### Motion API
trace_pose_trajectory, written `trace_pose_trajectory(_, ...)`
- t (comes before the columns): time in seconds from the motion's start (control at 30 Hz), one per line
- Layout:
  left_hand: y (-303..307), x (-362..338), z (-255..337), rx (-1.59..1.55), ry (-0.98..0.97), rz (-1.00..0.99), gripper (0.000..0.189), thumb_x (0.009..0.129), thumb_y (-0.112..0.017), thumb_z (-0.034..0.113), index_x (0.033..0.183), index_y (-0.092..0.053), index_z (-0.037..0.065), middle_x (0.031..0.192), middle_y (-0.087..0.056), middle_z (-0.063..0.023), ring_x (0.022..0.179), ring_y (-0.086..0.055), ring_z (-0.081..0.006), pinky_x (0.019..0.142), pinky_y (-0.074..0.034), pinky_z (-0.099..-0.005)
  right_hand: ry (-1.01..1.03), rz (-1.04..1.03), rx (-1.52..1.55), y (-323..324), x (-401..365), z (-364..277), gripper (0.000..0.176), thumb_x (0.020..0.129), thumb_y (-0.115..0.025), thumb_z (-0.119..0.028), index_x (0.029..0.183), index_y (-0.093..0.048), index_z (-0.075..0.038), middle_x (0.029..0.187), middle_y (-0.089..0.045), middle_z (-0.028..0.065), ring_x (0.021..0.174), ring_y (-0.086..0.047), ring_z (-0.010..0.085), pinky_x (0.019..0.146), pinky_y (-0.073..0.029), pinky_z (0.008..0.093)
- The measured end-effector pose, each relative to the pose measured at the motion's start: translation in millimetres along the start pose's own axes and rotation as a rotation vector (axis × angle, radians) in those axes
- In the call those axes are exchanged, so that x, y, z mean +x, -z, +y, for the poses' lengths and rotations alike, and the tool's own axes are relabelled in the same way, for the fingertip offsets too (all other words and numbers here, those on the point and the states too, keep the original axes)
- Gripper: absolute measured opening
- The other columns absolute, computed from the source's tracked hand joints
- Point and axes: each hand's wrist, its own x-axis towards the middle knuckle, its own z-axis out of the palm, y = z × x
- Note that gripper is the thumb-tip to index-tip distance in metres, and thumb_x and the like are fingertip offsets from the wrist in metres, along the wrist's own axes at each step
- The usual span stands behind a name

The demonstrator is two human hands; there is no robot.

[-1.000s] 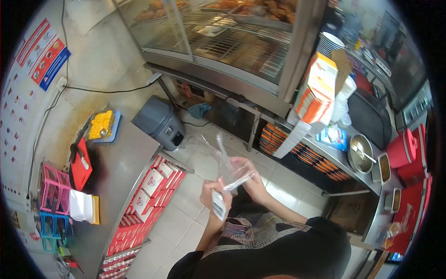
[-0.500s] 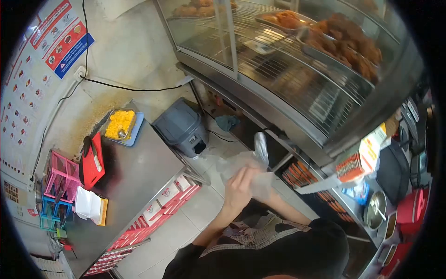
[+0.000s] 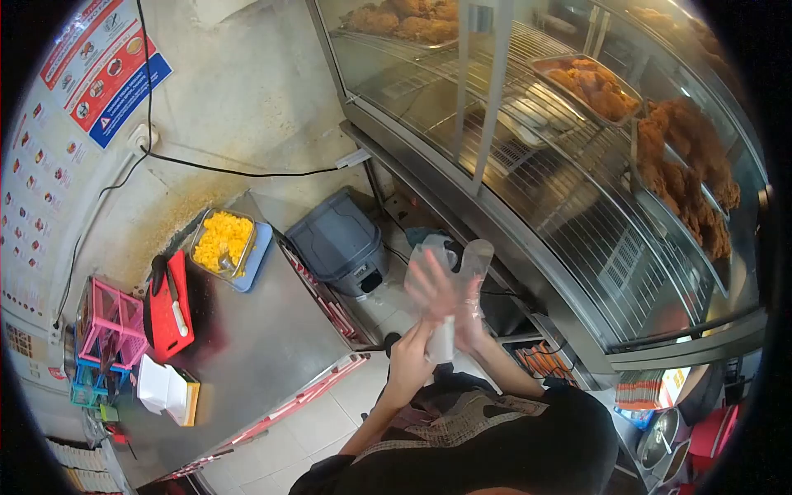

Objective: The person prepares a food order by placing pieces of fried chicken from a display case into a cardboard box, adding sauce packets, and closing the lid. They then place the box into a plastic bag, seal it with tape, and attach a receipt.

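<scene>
Seemingly pinching the cuff [image 3: 443, 340] with the fingers of the left hand [image 3: 410, 361]; spreading those of the right hand [image 3: 444, 302] inside the clear glove [image 3: 476, 257], at one o'clock from the left hand; best to draw evenly toward five o'clock, seating each fingertip without tearing

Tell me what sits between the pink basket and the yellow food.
In the head view, a red cutting board lies between the pink basket and the yellow food, with a white-handled knife on it.
</scene>
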Motion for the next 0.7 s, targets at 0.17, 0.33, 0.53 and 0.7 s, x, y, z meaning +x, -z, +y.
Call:
trace_pose_trajectory(0.17, 36, 37, 5, -0.318, -0.284, -0.571, 0.038, 0.067, -0.06, 0.001, 0.103, -0.05, 0.002, 0.092, -0.054, -0.0175, 0.077, -0.057, -0.0334, 0.066, -0.045, -0.0342, 0.084, 0.061, 0.202, -12, 59, -19, 0.103, 0.06, -0.026, -0.087, 0.139, 0.009, -0.031, 0.148, 0.0, 0.0068, 0.133, -0.006, 0.0347, 0.101, -0.01, 0.0603)
trace_pose_trajectory(0.33, 87, 87, -38, -0.714, -0.098, -0.217, 0.033, 0.082, -0.054, 0.01, 0.114, -0.046, 0.004, 0.08, -0.05, -0.0051, 0.071, -0.053, -0.0153, 0.062, -0.044, -0.0283, 0.853, 0.438, -1.371, -36, 122, -110, 0.054, 0.078, -0.061, -0.033, 0.124, -0.042, -0.012, 0.127, -0.042, 0.0128, 0.12, -0.037, 0.0275, 0.096, -0.032, 0.042)
trace_pose_trajectory(0.53, 173, 135, -52, -0.866, -0.069, 0.021, 0.06, 0.092, -0.038, 0.039, 0.132, -0.028, -0.005, 0.102, -0.054, -0.0092, 0.095, -0.055, -0.0213, 0.085, -0.044, -0.032, 1.37, 1.471, -2.774, -72, 202, -239, 0.051, 0.069, -0.068, -0.031, 0.114, -0.051, -0.014, 0.124, -0.046, 0.0189, 0.114, -0.044, 0.0373, 0.083, -0.045, 0.0492)
trace_pose_trajectory(0.7, 195, 130, -56, -1.029, -0.029, -0.029, 0.051, 0.094, -0.04, 0.028, 0.132, -0.029, -0.005, 0.111, -0.052, -0.0149, 0.104, -0.053, -0.0229, 0.093, -0.04, -0.0339, 1.473, 1.378, -3.006, -74, 199, -259, 0.021, 0.079, -0.056, -0.034, 0.095, -0.054, -0.021, 0.082, -0.052, -0.0017, 0.075, -0.056, 0.0183, 0.062, -0.044, 0.0424)
